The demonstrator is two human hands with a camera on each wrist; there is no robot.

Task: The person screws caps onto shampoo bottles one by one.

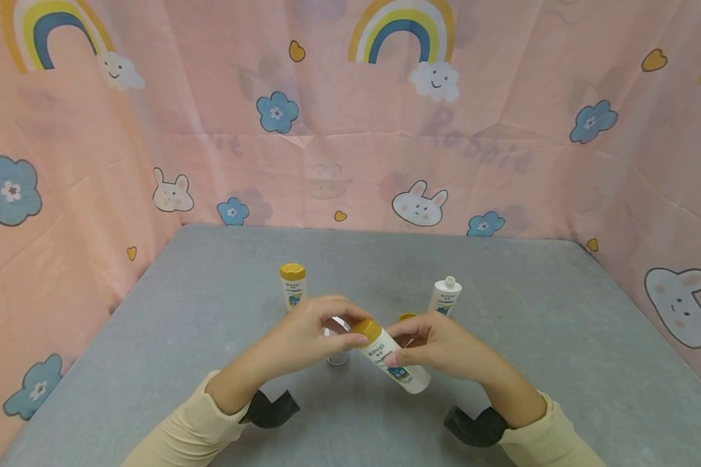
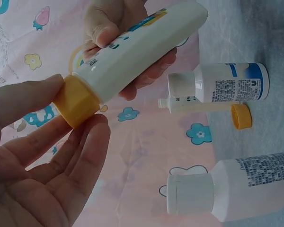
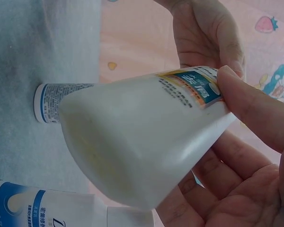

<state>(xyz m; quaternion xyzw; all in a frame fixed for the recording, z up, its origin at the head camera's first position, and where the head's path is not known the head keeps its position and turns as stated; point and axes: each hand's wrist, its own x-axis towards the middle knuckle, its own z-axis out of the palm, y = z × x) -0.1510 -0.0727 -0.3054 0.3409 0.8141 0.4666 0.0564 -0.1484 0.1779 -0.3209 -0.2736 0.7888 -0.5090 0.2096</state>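
A white bottle with a yellow cap is held tilted between both hands, cap end toward the left. My left hand pinches that cap between thumb and fingers, as the left wrist view shows up close. The bottle's body is gripped by my right hand, its thumb on the front near the label. Behind the right hand stands a similar bottle with a bare neck. A loose yellow cap rests on the table near it.
A white bottle with a yellow cap stands upright behind the left hand. Another white bottle is mostly hidden by that hand. White-capped bottles with printed backs show in the left wrist view. Pink patterned cloth surrounds the grey table.
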